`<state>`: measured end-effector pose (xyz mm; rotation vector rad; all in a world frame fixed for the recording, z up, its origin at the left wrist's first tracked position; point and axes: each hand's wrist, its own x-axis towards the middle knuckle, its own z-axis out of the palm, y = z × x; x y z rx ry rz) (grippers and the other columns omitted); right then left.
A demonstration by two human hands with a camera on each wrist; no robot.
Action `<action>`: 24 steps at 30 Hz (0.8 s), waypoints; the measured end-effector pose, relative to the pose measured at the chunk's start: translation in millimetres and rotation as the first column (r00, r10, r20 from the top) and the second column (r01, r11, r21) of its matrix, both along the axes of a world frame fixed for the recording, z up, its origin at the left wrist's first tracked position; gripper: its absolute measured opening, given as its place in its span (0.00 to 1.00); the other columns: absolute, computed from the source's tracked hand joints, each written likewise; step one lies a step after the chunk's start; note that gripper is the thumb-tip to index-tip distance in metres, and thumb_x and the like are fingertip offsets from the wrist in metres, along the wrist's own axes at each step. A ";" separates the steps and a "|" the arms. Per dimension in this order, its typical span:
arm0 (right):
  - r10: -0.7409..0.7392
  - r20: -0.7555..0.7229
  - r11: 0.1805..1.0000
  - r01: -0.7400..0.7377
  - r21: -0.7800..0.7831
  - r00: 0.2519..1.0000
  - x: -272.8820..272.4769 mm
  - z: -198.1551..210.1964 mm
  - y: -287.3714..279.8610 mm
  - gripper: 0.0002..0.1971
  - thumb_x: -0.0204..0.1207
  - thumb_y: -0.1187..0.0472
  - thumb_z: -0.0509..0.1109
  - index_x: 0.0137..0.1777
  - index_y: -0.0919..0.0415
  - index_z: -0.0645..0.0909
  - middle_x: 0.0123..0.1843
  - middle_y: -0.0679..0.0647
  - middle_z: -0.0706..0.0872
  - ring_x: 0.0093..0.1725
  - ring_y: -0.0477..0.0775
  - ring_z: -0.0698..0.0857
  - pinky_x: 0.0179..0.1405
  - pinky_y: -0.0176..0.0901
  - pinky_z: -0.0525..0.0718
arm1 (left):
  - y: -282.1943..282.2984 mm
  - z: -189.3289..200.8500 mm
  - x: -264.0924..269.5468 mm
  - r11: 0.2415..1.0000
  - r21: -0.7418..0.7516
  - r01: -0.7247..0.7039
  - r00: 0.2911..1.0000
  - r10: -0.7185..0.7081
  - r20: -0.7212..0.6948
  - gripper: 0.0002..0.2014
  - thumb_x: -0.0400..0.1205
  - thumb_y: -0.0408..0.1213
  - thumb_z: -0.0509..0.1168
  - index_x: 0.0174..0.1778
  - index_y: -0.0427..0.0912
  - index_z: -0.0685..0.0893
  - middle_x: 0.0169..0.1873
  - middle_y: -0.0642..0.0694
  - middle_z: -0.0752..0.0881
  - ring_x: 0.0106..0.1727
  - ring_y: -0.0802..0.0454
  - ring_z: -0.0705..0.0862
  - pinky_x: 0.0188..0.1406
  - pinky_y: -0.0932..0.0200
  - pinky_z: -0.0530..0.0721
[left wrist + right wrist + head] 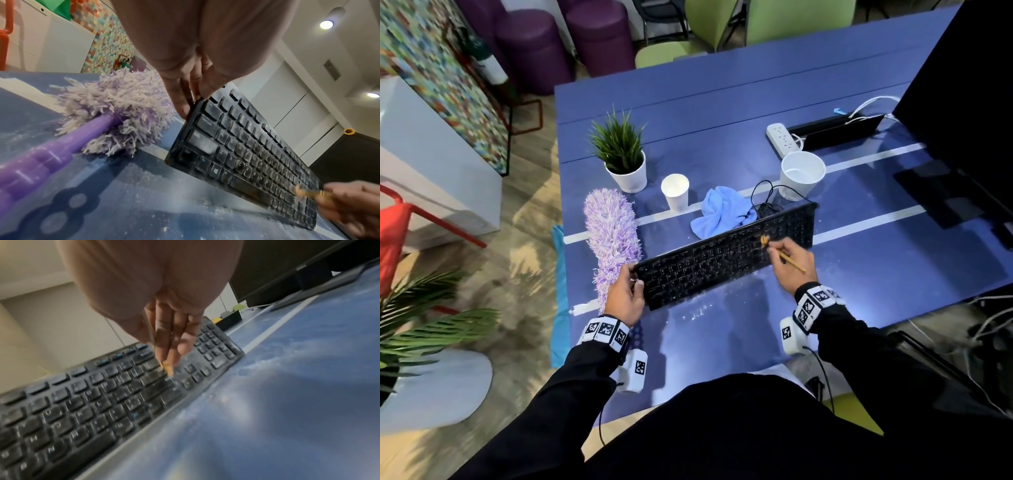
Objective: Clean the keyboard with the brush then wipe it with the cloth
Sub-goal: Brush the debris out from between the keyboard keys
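My left hand [625,294] grips the lower-left end of the black keyboard [726,255], propping it tilted on the blue table [859,246]. Its long axis climbs toward the frame's upper right, where my right hand [789,262] pinches the small brush [765,241], bristles on the keys. The blue cloth [722,210] lies just behind the keyboard, nearer my right hand.

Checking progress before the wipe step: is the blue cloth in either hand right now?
No, the blue cloth lies on the table behind the keyboard, in neither hand.
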<state>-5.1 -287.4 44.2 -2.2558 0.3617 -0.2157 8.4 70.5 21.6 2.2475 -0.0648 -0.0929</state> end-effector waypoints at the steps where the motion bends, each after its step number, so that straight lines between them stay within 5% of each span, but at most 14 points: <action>1: 0.031 -0.069 0.999 -0.034 -0.035 0.997 -6.5 -6.4 0.2 0.04 0.79 0.61 0.69 0.43 0.54 0.83 0.39 0.48 0.90 0.35 0.49 0.87 0.42 0.37 0.84 | 0.4 0.1 -0.4 1.000 0.002 -0.004 1.000 0.004 -0.005 0.16 0.80 0.42 0.55 0.64 0.47 0.70 0.49 0.41 0.89 0.49 0.39 0.88 0.55 0.45 0.84; 7: -0.028 -0.040 0.999 0.026 -0.047 0.999 -20.5 -15.7 -4.1 0.02 0.79 0.60 0.69 0.47 0.54 0.84 0.34 0.48 0.87 0.36 0.49 0.84 0.37 0.35 0.75 | -0.7 2.8 -2.6 1.000 0.002 -0.013 1.000 0.013 0.016 0.19 0.79 0.40 0.55 0.66 0.40 0.72 0.47 0.40 0.88 0.48 0.39 0.87 0.51 0.50 0.82; 11: 0.011 -0.108 0.999 -0.017 -0.050 0.994 -16.6 -17.6 -3.6 0.05 0.78 0.62 0.69 0.42 0.52 0.82 0.40 0.56 0.92 0.40 0.54 0.88 0.46 0.42 0.85 | -0.1 2.4 -1.3 1.000 0.008 -0.008 1.000 0.008 0.022 0.17 0.82 0.38 0.56 0.66 0.40 0.72 0.47 0.39 0.89 0.48 0.38 0.88 0.51 0.48 0.83; 16: -0.062 0.035 0.998 0.061 0.024 0.997 -13.0 -4.9 2.1 0.03 0.80 0.56 0.69 0.48 0.52 0.83 0.39 0.47 0.90 0.39 0.47 0.88 0.42 0.37 0.83 | 0.1 0.4 -1.6 1.000 0.021 -0.012 0.999 0.011 0.044 0.14 0.84 0.31 0.58 0.66 0.39 0.72 0.47 0.40 0.88 0.49 0.39 0.88 0.51 0.52 0.81; 21: -0.035 -0.125 0.998 0.028 -0.060 0.992 -11.1 -18.7 -1.7 0.04 0.78 0.57 0.67 0.42 0.52 0.81 0.38 0.57 0.91 0.39 0.60 0.89 0.45 0.49 0.89 | 0.3 -1.2 -2.7 1.000 0.004 -0.015 1.000 0.015 0.013 0.14 0.84 0.27 0.59 0.65 0.41 0.72 0.47 0.41 0.88 0.48 0.39 0.87 0.54 0.51 0.82; 24: -0.066 0.008 0.998 0.066 0.015 0.998 -4.0 -6.4 0.7 0.04 0.80 0.58 0.67 0.47 0.55 0.82 0.39 0.52 0.91 0.35 0.50 0.88 0.43 0.36 0.86 | 0.8 -1.3 -3.5 1.000 0.015 -0.021 1.000 0.021 0.009 0.14 0.84 0.27 0.59 0.66 0.40 0.72 0.48 0.41 0.88 0.47 0.40 0.87 0.52 0.54 0.80</action>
